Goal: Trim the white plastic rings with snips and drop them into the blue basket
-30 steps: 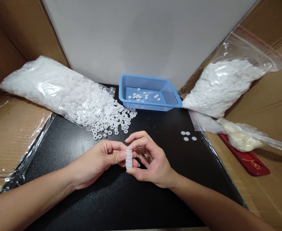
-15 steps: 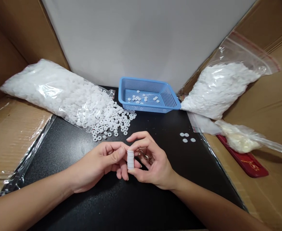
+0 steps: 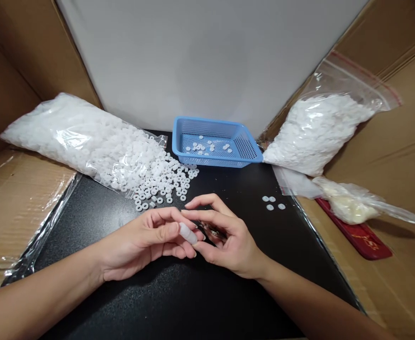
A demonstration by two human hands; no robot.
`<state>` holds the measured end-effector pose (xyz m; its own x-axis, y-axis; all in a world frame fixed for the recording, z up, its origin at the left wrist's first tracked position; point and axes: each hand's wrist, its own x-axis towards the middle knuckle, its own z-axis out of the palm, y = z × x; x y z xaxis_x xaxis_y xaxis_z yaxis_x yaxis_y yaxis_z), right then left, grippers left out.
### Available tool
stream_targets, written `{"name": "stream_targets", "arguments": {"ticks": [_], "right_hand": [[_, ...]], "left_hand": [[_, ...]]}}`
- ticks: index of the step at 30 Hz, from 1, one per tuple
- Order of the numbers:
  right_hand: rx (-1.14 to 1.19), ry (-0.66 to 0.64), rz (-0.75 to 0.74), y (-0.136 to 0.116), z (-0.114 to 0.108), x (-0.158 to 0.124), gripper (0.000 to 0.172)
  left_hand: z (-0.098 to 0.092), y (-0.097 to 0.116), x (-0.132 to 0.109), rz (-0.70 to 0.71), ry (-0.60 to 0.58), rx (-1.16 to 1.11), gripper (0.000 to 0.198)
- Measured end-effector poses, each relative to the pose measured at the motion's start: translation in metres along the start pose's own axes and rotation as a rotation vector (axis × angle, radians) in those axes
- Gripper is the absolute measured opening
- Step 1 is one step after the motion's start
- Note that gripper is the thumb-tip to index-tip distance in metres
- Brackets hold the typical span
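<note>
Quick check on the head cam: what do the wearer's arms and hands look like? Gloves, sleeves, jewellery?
Both forearms are bare to the frame edge, with no sleeves in view. The left hand and right hand wear no gloves. No rings, watch or wristband show. Fingernails are short and unpainted.

Matt black tabletop (image 3: 179, 302), glossy clear plastic bags (image 3: 87, 137), blue plastic mesh basket (image 3: 245, 147), rough brown cardboard (image 3: 12, 198).
</note>
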<state>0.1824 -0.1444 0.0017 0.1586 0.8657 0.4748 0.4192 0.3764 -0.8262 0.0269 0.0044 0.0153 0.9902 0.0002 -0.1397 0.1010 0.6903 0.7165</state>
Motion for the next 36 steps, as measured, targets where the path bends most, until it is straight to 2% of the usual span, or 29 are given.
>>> {"name": "stream_targets", "arguments": {"ticks": [5, 10, 13, 19, 29, 36], "right_hand": [[-0.141, 0.055, -0.065, -0.007, -0.007, 0.002, 0.044], [-0.458, 0.207, -0.214, -0.027, -0.002, -0.001, 0.042], [-0.658, 0.211, -0.297, -0.035, 0.004, -0.005, 0.044], [-0.899, 0.231, -0.344, -0.039, 0.012, -0.006, 0.027], [-0.953, 0.262, -0.371, -0.036, 0.019, -0.003, 0.024], [-0.940, 0.258, -0.352, -0.035, 0.019, -0.003, 0.027]], "left_hand": [[0.004, -0.002, 0.000, 0.102, 0.034, 0.013, 0.007], [0.005, -0.006, 0.003, 0.281, 0.099, 0.039, 0.007], [0.007, -0.007, 0.003, 0.356, 0.147, 0.060, 0.009], [0.012, -0.008, 0.003, 0.426, 0.231, 0.081, 0.013], [0.013, -0.015, 0.002, 0.456, 0.339, 0.113, 0.012], [0.017, -0.016, 0.001, 0.452, 0.358, 0.109, 0.012]]}}
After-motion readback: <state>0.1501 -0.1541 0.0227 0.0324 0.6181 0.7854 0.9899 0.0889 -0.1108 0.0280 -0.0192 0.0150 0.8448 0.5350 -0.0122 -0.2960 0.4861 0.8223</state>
